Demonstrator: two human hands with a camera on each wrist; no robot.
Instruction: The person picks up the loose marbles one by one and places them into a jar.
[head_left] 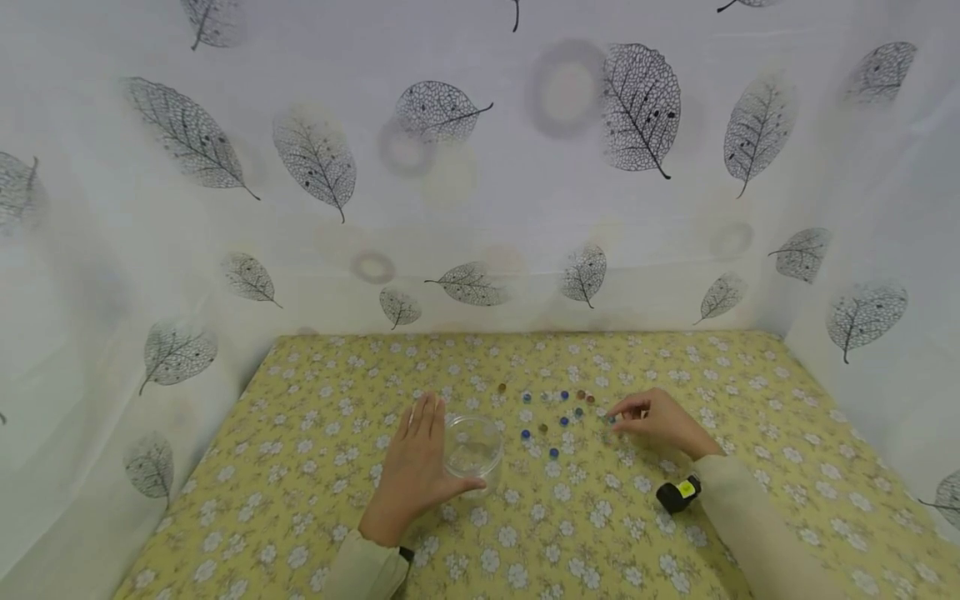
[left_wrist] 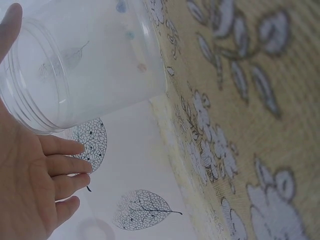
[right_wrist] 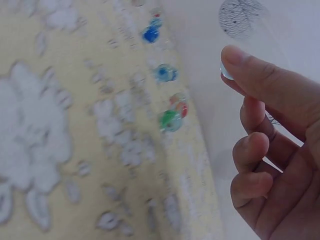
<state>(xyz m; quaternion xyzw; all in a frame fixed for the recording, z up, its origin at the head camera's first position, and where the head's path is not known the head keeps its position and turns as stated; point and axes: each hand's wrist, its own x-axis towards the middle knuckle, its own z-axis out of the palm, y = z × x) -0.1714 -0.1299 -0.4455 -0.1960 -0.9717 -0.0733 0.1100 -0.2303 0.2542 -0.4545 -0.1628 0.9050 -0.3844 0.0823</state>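
Observation:
A clear round jar (head_left: 491, 442) stands open-topped on the table, its threaded rim showing in the left wrist view. My left hand (head_left: 416, 462) lies against the jar's left side, fingers straight and thumb stretched across its near side. Between thumb and forefinger, my right hand (head_left: 667, 423) pinches a small glass marble (right_wrist: 226, 73), mostly covered by the thumb; the other fingers curl loosely. Left of that hand several marbles lie scattered, among them a dark blue marble (head_left: 553, 453), an amber one (head_left: 502, 388) and a green-and-clear marble (right_wrist: 171, 121).
A yellow tablecloth (head_left: 300, 500) with white flowers covers the table. White curtains (head_left: 510, 208) printed with leaves hang behind and at both sides. A black device with a yellow label (head_left: 678, 494) is strapped at the right wrist.

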